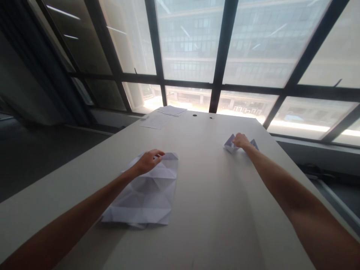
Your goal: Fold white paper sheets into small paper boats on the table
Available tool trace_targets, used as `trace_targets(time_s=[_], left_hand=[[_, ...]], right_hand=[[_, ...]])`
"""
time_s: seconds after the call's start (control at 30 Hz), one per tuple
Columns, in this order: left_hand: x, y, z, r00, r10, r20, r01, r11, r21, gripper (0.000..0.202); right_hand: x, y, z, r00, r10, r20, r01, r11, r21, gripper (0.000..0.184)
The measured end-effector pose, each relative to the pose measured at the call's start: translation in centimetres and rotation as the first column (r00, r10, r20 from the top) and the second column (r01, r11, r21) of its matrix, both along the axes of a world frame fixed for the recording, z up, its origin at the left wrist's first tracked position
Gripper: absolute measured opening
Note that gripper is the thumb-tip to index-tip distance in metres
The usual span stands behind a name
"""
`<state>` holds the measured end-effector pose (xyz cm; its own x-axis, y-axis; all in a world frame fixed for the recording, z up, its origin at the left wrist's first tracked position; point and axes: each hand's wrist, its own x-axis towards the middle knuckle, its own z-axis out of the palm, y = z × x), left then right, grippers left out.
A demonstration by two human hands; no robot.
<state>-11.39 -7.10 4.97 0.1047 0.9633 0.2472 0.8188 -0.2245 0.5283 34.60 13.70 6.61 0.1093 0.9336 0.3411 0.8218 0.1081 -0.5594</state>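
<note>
A white paper sheet (153, 191) lies on the table, criss-crossed with fold creases. My left hand (150, 161) is over the sheet's far part, fingers loosely bent and somewhat apart, with nothing seen between them. Whether it touches the paper I cannot tell. Farther off to the right, my right hand (241, 140) is closed on the middle of a folded paper shape (231, 146). Pointed ends of that shape stick up on both sides of the hand, a little like a paper boat. The fingertips are hidden.
Several flat white sheets (171, 111) lie at the far left end of the white table (208, 180). Two small dark round spots (194, 115) mark the table's far end. Beyond stand large windows with dark frames (216, 75); a dark curtain (53, 63) hangs at left.
</note>
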Motion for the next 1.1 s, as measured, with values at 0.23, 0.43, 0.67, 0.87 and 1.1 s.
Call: trace_targets(time_s=[0.23,0.43,0.67,0.87,1.1], left_hand=[[-1.4,-5.3,-1.2,0.969,-0.22,-0.116,0.222,0.975,0.005,0.035],[-1.2,-5.2,-1.8,0.979,-0.162,-0.123,0.172,0.983,0.068,0.037],[-0.4,-5.1,-3.1,0.981,-0.109,-0.159,0.134,0.978,0.161,0.037],[0.6,-5.9,-1.5,0.974,-0.103,-0.203,0.148,0.964,0.22,0.039],[4.3,-5.4,1.9,0.928,-0.3,-0.219,0.334,0.933,0.137,0.051]], right_hand=[[-2.0,-0.8,2.6,0.996,-0.017,0.092,0.025,0.996,-0.089,0.012],[-12.7,-5.7,1.4,0.944,0.329,0.026,-0.327,0.942,-0.076,0.011],[-24.4,-10.8,-5.2,0.724,0.48,-0.495,-0.644,0.728,-0.235,0.037],[-24.7,-11.9,-5.7,0.66,0.421,-0.621,-0.612,0.781,-0.121,0.033],[-14.8,-11.1,-4.1,0.59,0.398,-0.702,-0.598,0.8,-0.05,0.04]])
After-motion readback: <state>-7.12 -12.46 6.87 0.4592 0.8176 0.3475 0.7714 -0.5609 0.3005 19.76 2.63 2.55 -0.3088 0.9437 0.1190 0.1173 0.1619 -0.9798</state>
